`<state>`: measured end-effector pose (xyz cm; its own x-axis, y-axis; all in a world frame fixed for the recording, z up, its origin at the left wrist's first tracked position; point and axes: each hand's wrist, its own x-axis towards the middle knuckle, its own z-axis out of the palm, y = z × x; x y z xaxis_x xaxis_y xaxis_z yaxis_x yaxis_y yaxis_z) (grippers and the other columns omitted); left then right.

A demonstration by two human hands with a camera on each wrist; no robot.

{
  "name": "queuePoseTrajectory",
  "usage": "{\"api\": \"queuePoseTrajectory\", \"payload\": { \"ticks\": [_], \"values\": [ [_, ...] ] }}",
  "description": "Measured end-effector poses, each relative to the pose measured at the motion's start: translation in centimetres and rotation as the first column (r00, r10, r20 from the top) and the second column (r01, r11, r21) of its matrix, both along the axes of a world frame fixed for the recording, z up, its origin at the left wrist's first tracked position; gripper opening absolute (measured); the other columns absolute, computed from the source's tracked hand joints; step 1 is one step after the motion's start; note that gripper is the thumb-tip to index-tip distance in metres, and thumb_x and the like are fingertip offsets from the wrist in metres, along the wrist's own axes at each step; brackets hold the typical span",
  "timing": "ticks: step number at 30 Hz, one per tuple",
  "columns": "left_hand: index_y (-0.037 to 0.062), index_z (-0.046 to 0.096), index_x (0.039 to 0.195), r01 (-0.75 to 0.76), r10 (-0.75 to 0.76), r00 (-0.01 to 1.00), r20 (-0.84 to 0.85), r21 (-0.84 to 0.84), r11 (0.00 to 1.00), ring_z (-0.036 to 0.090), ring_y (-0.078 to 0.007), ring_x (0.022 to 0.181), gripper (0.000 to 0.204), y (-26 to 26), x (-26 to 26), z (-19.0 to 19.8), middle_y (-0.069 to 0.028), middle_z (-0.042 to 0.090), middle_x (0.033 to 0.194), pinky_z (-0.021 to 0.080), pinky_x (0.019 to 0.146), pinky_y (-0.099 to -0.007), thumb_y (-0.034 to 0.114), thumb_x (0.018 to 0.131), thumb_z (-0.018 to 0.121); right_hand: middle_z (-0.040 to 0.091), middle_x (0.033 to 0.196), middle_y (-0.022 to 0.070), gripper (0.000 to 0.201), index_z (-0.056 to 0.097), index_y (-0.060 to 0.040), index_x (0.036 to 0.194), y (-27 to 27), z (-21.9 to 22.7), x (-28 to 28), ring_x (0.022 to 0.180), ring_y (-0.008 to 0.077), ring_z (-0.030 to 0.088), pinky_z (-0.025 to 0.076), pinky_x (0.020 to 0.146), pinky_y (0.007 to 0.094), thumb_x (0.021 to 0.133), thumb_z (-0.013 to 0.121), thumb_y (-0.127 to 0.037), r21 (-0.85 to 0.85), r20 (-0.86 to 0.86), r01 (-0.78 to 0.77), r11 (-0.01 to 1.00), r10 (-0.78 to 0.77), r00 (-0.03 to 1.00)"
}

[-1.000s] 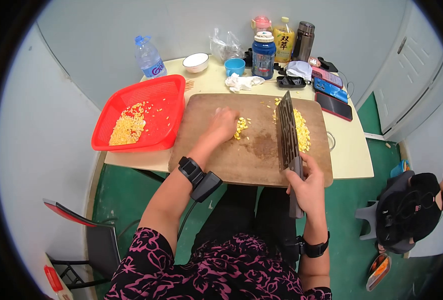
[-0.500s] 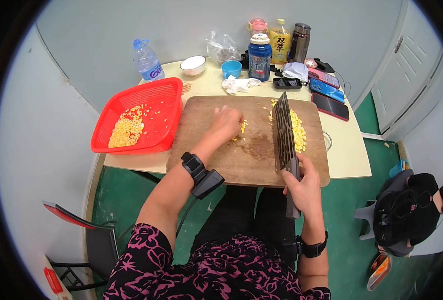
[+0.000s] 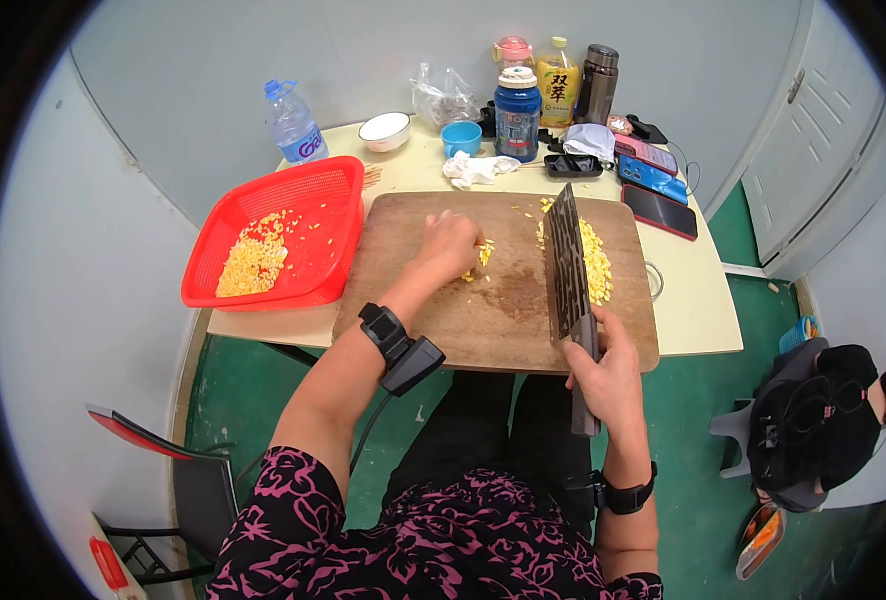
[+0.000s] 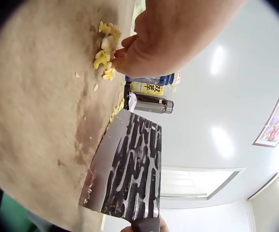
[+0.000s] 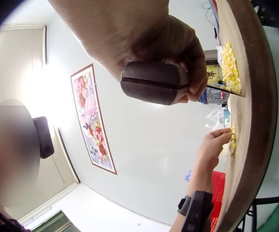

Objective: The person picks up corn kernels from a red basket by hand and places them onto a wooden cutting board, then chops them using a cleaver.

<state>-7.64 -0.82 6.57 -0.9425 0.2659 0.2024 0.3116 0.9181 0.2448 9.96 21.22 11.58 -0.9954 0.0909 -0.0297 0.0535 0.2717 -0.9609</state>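
Observation:
My left hand (image 3: 450,243) is over the wooden cutting board (image 3: 413,325), its fingertips at a small heap of yellow corn kernels (image 3: 486,252). The left wrist view shows the thumb side of that hand right against the kernels (image 4: 102,59), fingers lightly bent. On the board's right side, my right hand (image 3: 608,368) grips the handle of a cleaver (image 3: 569,262). Its broad, dark-patterned blade stands on edge, with bits stuck near the cutting edge. Beyond the blade lies a larger pile of chopped kernels (image 3: 595,265), partly hidden by it.
Left of the board, a red plastic basket (image 3: 348,240) holds more kernels. Behind stand a white bowl (image 3: 384,131), blue cup (image 3: 460,138), blue jar (image 3: 517,115), bottles and crumpled tissue (image 3: 480,170). Phones (image 3: 658,212) lie at the right. Another person (image 3: 843,415) sits beyond the table.
My left hand has shifted slightly right, its fingers moving from beside the small kernel heap onto it. The cleaver stays upright in my right hand in nearly the same place.

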Motion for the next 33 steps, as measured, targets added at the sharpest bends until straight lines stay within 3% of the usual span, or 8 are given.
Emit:
{"api": "queuePoseTrajectory", "payload": {
  "ticks": [5, 8, 11, 14, 23, 33],
  "values": [
    [0.0104, 0.073, 0.077, -0.002, -0.005, 0.997, -0.077, -0.088, 0.996, 0.057, -0.0279, 0.093, 0.01, 0.3, -0.3, -0.3, -0.0096, 0.068, 0.083, 0.037, 0.08, -0.0406, 0.012, 0.073, 0.064, 0.062, 0.077, 0.0136, 0.051, 0.046, 0.0049, 0.126, 0.0, 0.1, 0.0, 0.051, 0.0145, 0.058, 0.046, 0.049, 0.0289, 0.079, 0.061, -0.008, -0.027, 0.008, 0.0, 1.0, 0.0, 1.0],
    [0.0102, 0.073, 0.077, 0.0, 0.007, 0.985, -0.172, 0.04, 0.999, 0.058, -0.0281, 0.088, 0.008, 0.3, 0.4, 0.4, -0.0091, 0.067, 0.083, 0.04, 0.078, -0.0409, 0.012, 0.072, 0.067, 0.062, 0.075, 0.0131, 0.051, 0.046, 0.0049, 0.127, 0.0, 0.1, 0.0, 0.051, 0.0143, 0.057, 0.046, 0.048, 0.029, 0.079, 0.061, -0.007, -0.021, 0.012, 0.01, 1.0, -0.01, 1.0],
    [0.0096, 0.073, 0.078, 0.221, -0.187, 0.964, -0.188, 0.181, 0.958, 0.058, -0.0287, 0.082, 0.009, 2.1, 2.7, 0.4, -0.0088, 0.066, 0.082, 0.044, 0.075, -0.0406, 0.01, 0.069, 0.07, 0.062, 0.072, 0.0121, 0.051, 0.047, 0.0051, 0.126, 0.0, -0.1, -0.2, 0.051, 0.0144, 0.057, 0.046, 0.049, 0.0293, 0.079, 0.062, -0.007, -0.014, 0.009, -0.001, 1.0, 0.001, 1.0],
    [0.0081, 0.073, 0.079, 0.4, -0.359, 0.909, -0.212, 0.201, 0.894, 0.059, -0.0297, 0.078, 0.013, 4.0, 4.5, -1.1, -0.009, 0.066, 0.082, 0.047, 0.073, -0.0394, 0.005, 0.067, 0.071, 0.06, 0.069, 0.0109, 0.049, 0.05, 0.0051, 0.124, -0.1, -0.3, -0.3, 0.05, 0.0139, 0.057, 0.045, 0.048, 0.0296, 0.077, 0.062, -0.007, -0.032, -0.013, -0.009, 0.999, 0.009, 1.0],
    [0.005, 0.071, 0.089, 0.339, -0.264, 0.934, -0.24, 0.369, 0.865, 0.058, -0.0317, 0.081, 0.02, 3.5, 6.7, -1.7, -0.0118, 0.064, 0.08, 0.046, 0.074, -0.0395, 0.002, 0.069, 0.071, 0.058, 0.069, 0.0116, 0.046, 0.056, 0.0034, 0.118, -0.6, -0.5, 0.3, 0.06, 0.0158, 0.054, 0.046, 0.059, 0.0305, 0.074, 0.064, -0.009, 0.002, -0.068, -0.027, 1.0, 0.027, 0.997],
    [0.001, 0.068, 0.081, 0.386, -0.272, 0.908, -0.317, 0.389, 0.837, 0.056, -0.0318, 0.079, 0.011, 4.2, 7.2, -2.6, -0.0136, 0.061, 0.078, 0.045, 0.074, -0.0394, 0.002, 0.07, 0.07, 0.06, 0.073, 0.0196, 0.047, 0.055, 0.0023, 0.118, -1.3, -0.1, 0.7, 0.064, 0.0257, 0.06, 0.049, 0.065, 0.0346, 0.074, 0.066, -0.012, 0.067, -0.052, -0.059, 0.996, 0.063, 0.997]
  ]
}}
